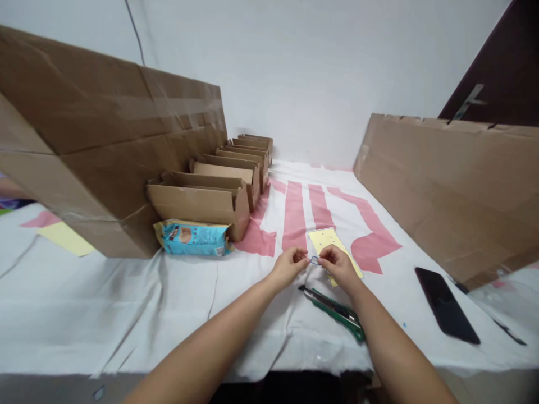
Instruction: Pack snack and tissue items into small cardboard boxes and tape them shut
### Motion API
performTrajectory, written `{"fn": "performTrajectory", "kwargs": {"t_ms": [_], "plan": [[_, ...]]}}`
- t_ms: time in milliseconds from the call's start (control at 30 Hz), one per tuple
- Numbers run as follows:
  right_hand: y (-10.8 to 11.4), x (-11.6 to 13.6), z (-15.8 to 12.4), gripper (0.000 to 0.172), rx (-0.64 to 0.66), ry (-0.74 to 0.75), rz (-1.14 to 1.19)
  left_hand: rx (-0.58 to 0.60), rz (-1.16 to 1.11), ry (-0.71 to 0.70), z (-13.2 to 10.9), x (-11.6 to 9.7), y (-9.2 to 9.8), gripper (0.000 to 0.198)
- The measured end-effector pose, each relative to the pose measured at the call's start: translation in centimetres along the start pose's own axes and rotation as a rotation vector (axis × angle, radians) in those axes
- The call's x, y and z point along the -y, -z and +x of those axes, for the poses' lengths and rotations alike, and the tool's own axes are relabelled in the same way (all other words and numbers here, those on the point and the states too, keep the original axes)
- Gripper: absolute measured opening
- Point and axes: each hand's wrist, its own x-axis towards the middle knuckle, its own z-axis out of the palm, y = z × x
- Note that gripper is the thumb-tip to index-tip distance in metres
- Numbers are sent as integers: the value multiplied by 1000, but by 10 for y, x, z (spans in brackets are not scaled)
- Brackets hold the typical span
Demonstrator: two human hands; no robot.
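A small clear-looking piece with a blue edge (314, 260) is stretched between my two hands; its exact kind is too small to make out. My left hand (291, 265) pinches its left end between thumb and fingertips. At the other end, my right hand (339, 266) is closed in a pinch too. Under and behind the right hand lies a yellow sheet (322, 238) with small dark marks, partly covered by that hand. A green and black utility knife (334, 311) rests on the cloth just below the hands, its lower end beside my right forearm.
A blue snack packet (194, 238) lies at left before a row of open cardboard boxes (193, 203). Tall cardboard panels stand at left (105, 123) and right (446, 185). A black phone (446, 306) lies at right on the white cloth (168, 314). Another person's arm shows at far left.
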Motion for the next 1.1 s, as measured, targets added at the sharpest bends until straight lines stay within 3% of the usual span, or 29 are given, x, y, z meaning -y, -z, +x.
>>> {"fn": "performTrajectory", "kwargs": {"t_ms": [100, 267, 500, 600, 833, 1100], "plan": [[-7, 9, -6, 21, 44, -6, 97, 83, -44, 18, -5, 4, 3, 21], [-14, 17, -12, 22, 100, -25, 57, 134, -44, 21, -12, 6, 11, 18], [16, -2, 0, 17, -97, -77, -159, 93, 110, -35, -16, 7, 7, 10], [26, -12, 2, 14, -108, -141, -305, 123, 227, -73, -19, 4, 7, 10], [13, -19, 3, 10, -112, -138, -494, 181, 350, -135, -21, -1, 8, 10], [15, -19, 7, 11, -170, -58, -673, 202, 400, -170, -20, 4, 9, 10]]}}
